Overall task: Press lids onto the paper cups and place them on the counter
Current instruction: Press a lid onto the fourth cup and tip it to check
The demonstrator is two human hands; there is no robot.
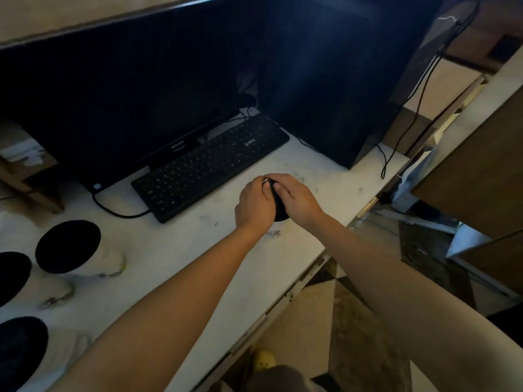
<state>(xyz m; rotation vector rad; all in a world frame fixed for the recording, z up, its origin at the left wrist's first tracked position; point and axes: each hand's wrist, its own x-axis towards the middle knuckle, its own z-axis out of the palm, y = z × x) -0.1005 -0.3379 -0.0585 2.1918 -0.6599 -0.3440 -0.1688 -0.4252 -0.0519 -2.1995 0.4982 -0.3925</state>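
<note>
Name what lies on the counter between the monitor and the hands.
The keyboard lies between the monitor and the left hand and right hand, which grip a lid; the head view shows it.

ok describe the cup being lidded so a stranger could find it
Find the black keyboard on the white counter. Right of it sits a black-lidded cup. Unlike the three cups far left, the left hand and right hand clasp it.

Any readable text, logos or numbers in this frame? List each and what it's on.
"PHILIPS", faint, on the monitor, lower bezel.
On the keyboard, keys and badge: too small to read.
The sticker on the monitor's corner: blurred.
</note>
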